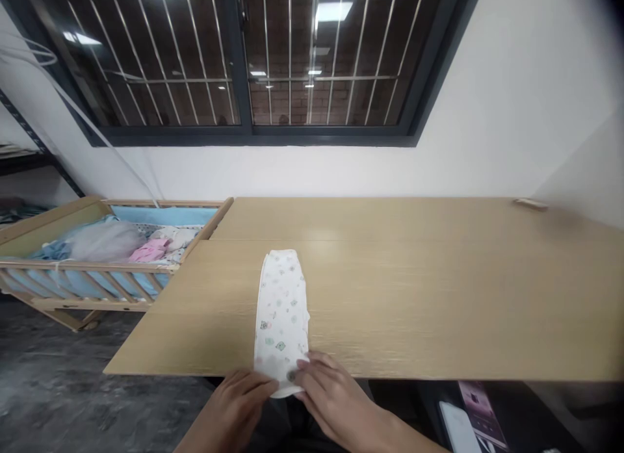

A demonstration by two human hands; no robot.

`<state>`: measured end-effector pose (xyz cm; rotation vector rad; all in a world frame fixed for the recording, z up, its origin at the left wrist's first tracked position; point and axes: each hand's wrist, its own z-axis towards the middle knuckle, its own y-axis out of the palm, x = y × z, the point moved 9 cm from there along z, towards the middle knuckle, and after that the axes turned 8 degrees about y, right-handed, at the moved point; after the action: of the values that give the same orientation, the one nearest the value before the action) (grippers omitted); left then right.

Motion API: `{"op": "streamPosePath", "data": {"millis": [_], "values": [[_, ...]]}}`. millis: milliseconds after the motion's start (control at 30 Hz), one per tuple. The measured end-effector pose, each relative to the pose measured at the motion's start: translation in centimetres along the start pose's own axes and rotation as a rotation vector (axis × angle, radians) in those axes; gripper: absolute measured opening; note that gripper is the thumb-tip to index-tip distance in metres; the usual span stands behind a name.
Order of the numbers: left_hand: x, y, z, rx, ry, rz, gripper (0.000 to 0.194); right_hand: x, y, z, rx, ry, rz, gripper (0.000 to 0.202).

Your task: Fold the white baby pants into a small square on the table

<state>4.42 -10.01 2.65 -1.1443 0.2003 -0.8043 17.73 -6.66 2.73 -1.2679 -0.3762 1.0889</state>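
The cloth [281,310] looks light and limp, best held by its near end, where left hand [241,396] and right hand [332,389] seem pinched on it, undersides hidden

Looks like a home nursery from where I stand: slatted wooden crib [97,304], blue liner [166,216], barred window [241,69].

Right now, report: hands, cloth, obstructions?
Left hand, right hand: both holding folded white printed cloth. Cloth: near end past edge of wooden table, rest flat. Wooden crib: left, apart from cloth.
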Motion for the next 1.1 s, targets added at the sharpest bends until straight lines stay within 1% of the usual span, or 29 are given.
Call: {"op": "streamPosePath", "data": {"millis": [67,133,233,300,367,467,533,600,633,667,733,833,900,967,1033,1100], "values": [[0.7,-0.2,0.2,-0.049,-0.021,-0.115,0.054,0.0,-1.4,-0.4,-0.02,0.061,0.08,0.024],[1.2,-0.6,0.3,-0.049,-0.036,-0.21,0.05,-0.1,-2.6,-0.6,-0.033,0.095,0.142,0.027],[0.8,-1.8,0.4,0.052,-0.055,-0.276,0.034,0.1,-4.0,-0.5,-0.023,0.119,0.205,0.029],[0.0,-2.9,0.7,0.133,-0.068,-0.277,0.026,0.7,-4.7,0.0,-0.01,0.136,0.248,0.023],[-1.2,-4.0,1.8,0.182,-0.079,-0.269,0.022,1.8,-5.6,1.3,0.02,0.161,0.272,0.018],[-3.8,-5.3,5.2,0.178,-0.113,-0.228,0.022,4.3,-7.0,4.7,0.091,0.183,0.258,0.021],[-6.4,-6.4,8.2,0.192,-0.156,-0.148,0.025,6.7,-7.6,7.8,0.143,0.21,0.245,0.025],[-9.6,-6.8,11.3,0.19,-0.244,-0.082,0.025,9.7,-7.4,11.3,0.178,0.258,0.243,0.027],[-11.3,-6.6,12.7,0.168,-0.301,-0.052,0.026,11.2,-7.1,13.0,0.189,0.283,0.246,0.025],[-13.0,-6.1,14.0,0.123,-0.362,-0.02,0.028,12.9,-6.6,14.5,0.199,0.316,0.248,0.022],[-16.0,-4.3,15.9,0.016,-0.479,0.045,0.03,16.3,-5.2,17.1,0.196,0.409,0.242,0.018],[-19.0,-1.5,17.6,-0.074,-0.582,0.1,0.031,20.3,-2.3,19.6,0.109,0.541,0.198,0.016],[-20.2,0.1,18.1,-0.104,-0.61,0.115,0.03,21.9,-0.6,20.4,0.046,0.594,0.176,0.014],[-20.8,0.9,18.3,-0.126,-0.634,0.134,0.028,22.7,0.5,20.6,0.015,0.617,0.165,0.014],[-20.7,1.0,18.1,-0.124,-0.649,0.165,0.029,23.0,0.8,20.6,0.006,0.628,0.156,0.017],[-19.6,0.7,17.4,-0.103,-0.657,0.203,0.032,22.8,0.4,20.3,0.02,0.633,0.131,0.026]]}}
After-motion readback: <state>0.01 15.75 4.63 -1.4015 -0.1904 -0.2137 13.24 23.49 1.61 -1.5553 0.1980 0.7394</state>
